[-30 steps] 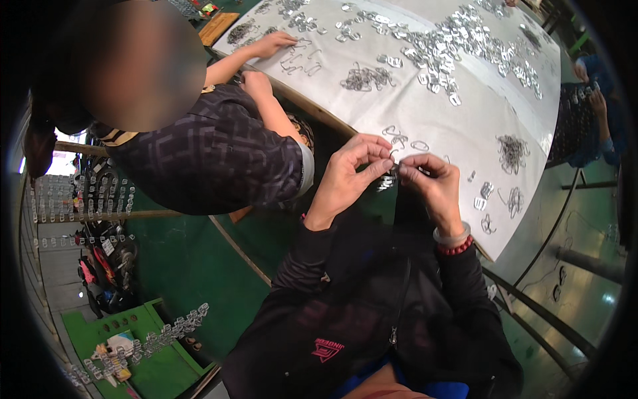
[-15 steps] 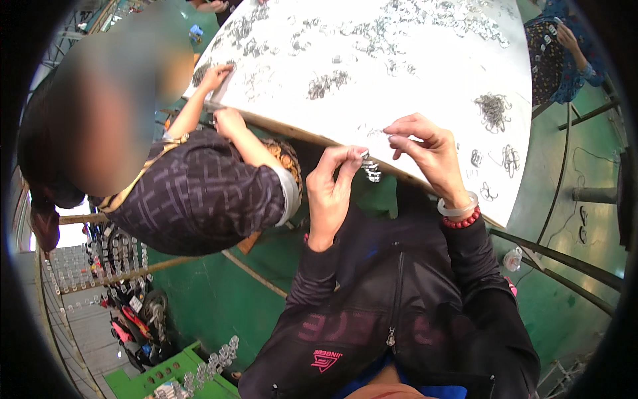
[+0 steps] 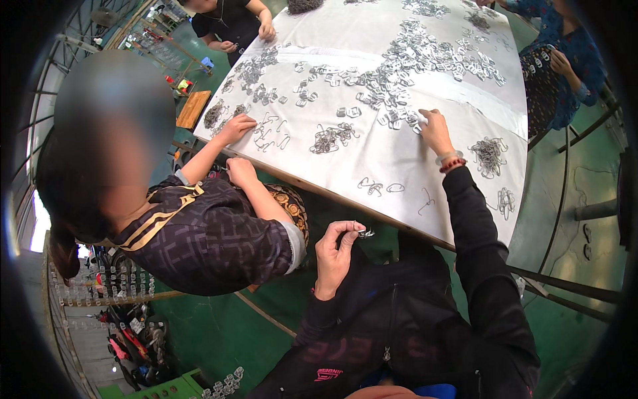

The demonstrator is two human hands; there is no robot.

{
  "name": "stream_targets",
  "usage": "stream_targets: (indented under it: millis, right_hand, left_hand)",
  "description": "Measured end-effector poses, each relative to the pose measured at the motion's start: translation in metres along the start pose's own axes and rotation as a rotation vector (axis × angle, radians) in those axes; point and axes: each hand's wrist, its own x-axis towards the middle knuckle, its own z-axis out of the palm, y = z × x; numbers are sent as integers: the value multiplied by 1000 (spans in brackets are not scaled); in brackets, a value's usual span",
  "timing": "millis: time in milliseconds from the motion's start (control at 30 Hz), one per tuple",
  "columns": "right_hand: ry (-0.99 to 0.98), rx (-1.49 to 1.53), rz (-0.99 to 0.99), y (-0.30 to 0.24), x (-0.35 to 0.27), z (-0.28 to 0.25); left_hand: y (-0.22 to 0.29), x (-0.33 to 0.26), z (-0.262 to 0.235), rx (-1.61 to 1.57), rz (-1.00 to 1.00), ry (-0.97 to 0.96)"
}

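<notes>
Now I see my left hand (image 3: 335,256) raised below the table edge, thumb and fingertips pinched narrow on a small metal clip (image 3: 364,233), which sits in the air just off the near rim of the table (image 3: 465,193) and touches nothing else. My right hand (image 3: 435,130) is stretched far out over the white cloth, fingers curled down into the near fringe of the big pile (image 3: 419,56) of shiny clips; I cannot tell whether it has closed on one, since the fingertips are buried among the pieces. A red bead bracelet (image 3: 452,163) rings that wrist, above the black sleeve. Between my two hands a few bent wire hooks (image 3: 375,186) lie loose on the cloth, apart from each other, and a tangle of wire (image 3: 330,137) sits left of the right hand. Another wire heap (image 3: 490,151) lies just right of the bracelet. To my left a co-worker in a dark patterned top leans at the same table, one hand (image 3: 237,126) flat among wire pieces, the other hand (image 3: 240,171) at the table's edge. Across the table a second person's hand (image 3: 267,30) rests near a smaller clip pile (image 3: 251,66), and at the far right a third person in a blue top (image 3: 565,60) stands beside the rim. Green floor (image 3: 219,332) shows under the table.
</notes>
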Motion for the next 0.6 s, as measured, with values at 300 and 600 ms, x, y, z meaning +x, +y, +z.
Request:
stream_targets:
  millis: [300, 600]
  right_hand:
    - [-233, 421, 397, -50, -37, -32]
    - [-519, 1061, 435, -203, -142, -95]
  left_hand:
    - [-8, 3, -2, 14, 37, -41]
    - [-3, 3, 2, 166, 122, -109]
